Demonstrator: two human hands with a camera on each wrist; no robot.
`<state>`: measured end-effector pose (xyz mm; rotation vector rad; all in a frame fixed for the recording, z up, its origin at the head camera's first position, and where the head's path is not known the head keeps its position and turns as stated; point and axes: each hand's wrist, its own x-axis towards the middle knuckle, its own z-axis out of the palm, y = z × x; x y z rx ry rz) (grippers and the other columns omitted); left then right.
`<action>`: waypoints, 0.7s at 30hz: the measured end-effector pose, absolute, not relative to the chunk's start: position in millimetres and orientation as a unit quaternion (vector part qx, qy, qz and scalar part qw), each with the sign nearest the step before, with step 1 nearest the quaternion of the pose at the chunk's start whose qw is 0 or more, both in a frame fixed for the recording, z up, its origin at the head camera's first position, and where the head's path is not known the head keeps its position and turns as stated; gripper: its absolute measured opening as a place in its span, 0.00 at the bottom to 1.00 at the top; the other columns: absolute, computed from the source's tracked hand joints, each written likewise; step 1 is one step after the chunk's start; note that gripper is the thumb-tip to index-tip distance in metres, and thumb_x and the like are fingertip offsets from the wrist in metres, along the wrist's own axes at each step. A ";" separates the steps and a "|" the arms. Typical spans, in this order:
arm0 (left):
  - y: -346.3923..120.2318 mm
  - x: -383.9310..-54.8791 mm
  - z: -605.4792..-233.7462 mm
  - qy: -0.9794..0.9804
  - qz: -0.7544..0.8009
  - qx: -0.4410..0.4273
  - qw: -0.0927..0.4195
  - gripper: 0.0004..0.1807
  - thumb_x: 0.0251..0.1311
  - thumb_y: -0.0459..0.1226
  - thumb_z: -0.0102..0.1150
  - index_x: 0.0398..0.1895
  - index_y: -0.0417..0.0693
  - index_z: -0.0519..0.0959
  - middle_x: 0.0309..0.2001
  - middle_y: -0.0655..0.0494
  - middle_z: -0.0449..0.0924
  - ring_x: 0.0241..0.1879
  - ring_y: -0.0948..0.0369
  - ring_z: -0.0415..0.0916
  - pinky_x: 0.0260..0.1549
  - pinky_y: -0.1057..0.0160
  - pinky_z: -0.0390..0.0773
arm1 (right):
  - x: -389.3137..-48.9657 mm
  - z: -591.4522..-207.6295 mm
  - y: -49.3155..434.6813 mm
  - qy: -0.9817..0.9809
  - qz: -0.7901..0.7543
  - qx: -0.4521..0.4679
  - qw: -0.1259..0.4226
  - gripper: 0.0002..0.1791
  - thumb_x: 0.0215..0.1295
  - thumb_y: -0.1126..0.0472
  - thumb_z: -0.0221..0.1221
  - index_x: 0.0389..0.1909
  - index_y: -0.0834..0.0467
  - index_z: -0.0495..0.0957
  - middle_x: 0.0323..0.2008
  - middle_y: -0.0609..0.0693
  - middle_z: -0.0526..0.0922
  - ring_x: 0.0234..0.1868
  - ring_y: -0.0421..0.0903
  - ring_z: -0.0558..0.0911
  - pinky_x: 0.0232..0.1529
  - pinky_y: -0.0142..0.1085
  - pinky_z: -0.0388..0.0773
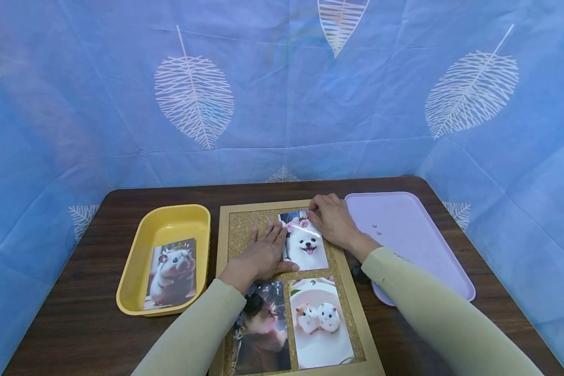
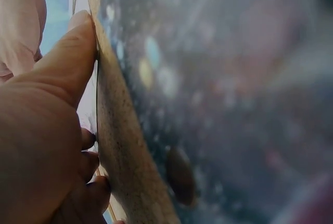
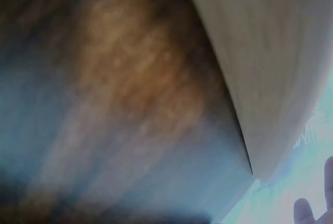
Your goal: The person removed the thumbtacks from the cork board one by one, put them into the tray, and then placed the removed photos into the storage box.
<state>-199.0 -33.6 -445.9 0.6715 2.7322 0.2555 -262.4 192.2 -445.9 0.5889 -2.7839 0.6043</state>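
Note:
A photo of a white dog (image 1: 306, 249) lies on the upper right part of a wood-framed cork board (image 1: 244, 222). My left hand (image 1: 261, 253) rests flat with fingers spread, its fingertips and thumb on the photo's left edge. At the photo's upper right corner sits my right hand (image 1: 333, 222), its fingers bent; whether it pinches anything is hidden. Below are a photo of two hamsters (image 1: 321, 334), with a small tack (image 1: 313, 282) at its top, and a darker photo (image 1: 263, 344), partly under my left wrist. The left wrist view shows the left thumb (image 2: 67, 60) along the board.
At left stands a yellow tray (image 1: 147, 230) holding a hamster picture card (image 1: 171, 274). A flat lilac tray (image 1: 413, 235) with several small silver tacks (image 1: 376, 230) lies at right, under the right forearm. Blue leaf-patterned cloth (image 1: 286, 104) hangs behind the dark wooden table (image 1: 89, 292).

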 end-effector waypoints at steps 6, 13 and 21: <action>-33.9 -197.5 -444.9 0.954 0.091 0.241 0.151 0.56 0.70 0.69 0.50 0.87 0.47 0.43 0.87 0.50 0.38 0.86 0.50 0.35 0.82 0.37 0.42 | -259.2 -443.7 189.4 -0.937 0.242 0.204 0.146 0.04 0.75 0.61 0.63 0.43 0.57 0.79 0.36 0.53 0.87 0.44 0.55 0.82 0.65 0.58 0.70; -33.3 -195.5 -442.7 0.955 0.084 0.242 0.148 0.56 0.69 0.69 0.52 0.87 0.48 0.46 0.87 0.51 0.40 0.86 0.50 0.37 0.82 0.37 0.44 | -255.6 -441.3 190.3 -0.924 0.232 0.239 0.189 0.03 0.71 0.65 0.66 0.40 0.60 0.83 0.34 0.53 0.88 0.35 0.52 0.85 0.52 0.52 0.80; -32.3 -195.1 -442.9 0.955 0.082 0.240 0.153 0.56 0.69 0.69 0.52 0.87 0.48 0.46 0.87 0.51 0.39 0.86 0.50 0.36 0.81 0.37 0.44 | -249.2 -440.9 190.8 -0.924 0.254 0.239 0.157 0.06 0.71 0.64 0.65 0.45 0.59 0.81 0.38 0.53 0.84 0.33 0.48 0.82 0.37 0.45 0.80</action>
